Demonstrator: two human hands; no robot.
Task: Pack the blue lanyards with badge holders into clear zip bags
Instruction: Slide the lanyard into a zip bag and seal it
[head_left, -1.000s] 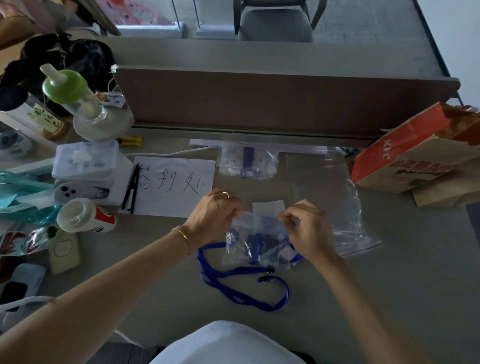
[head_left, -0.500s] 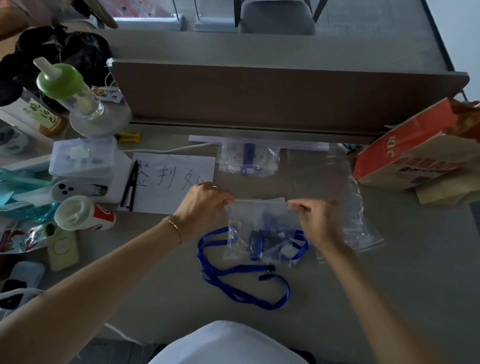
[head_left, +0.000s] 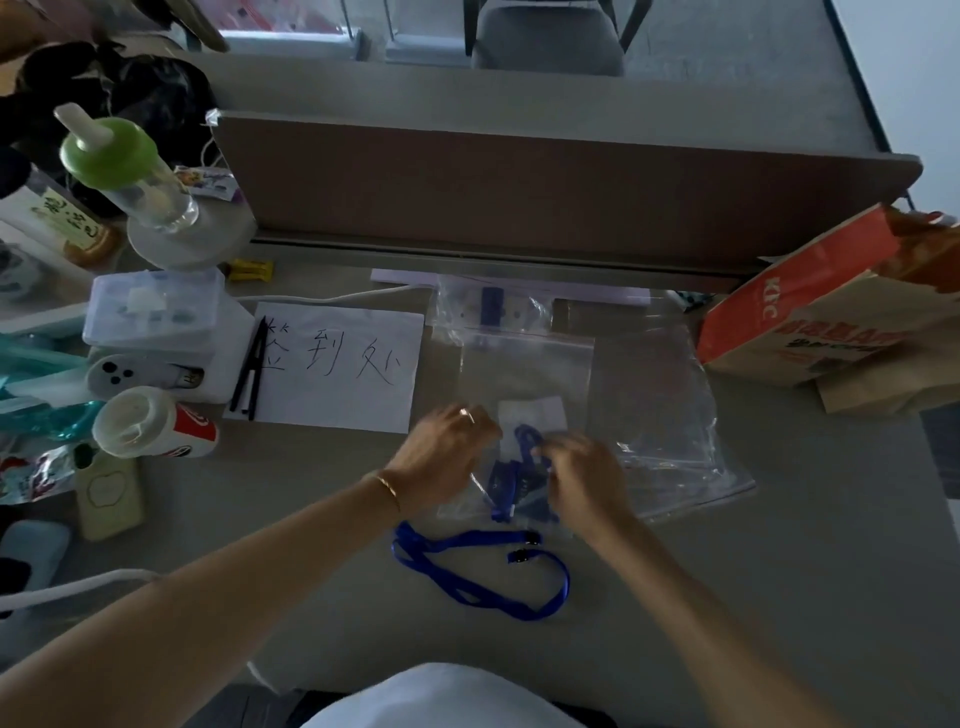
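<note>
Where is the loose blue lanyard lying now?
In the head view, the loose blue lanyard lies on the desk, near the person, just below the zip bag between both hands.

Both hands are smeared by motion blur near the centre of the frame. The fingers of the left hand (head_left: 447, 457) and the right hand (head_left: 584, 478) cannot be separated, so their hold on the zip bag (head_left: 524, 493) cannot be judged. The bag's contents are partly hidden. The KFC paper bag (head_left: 810, 322) is cut off by the right edge.
</note>
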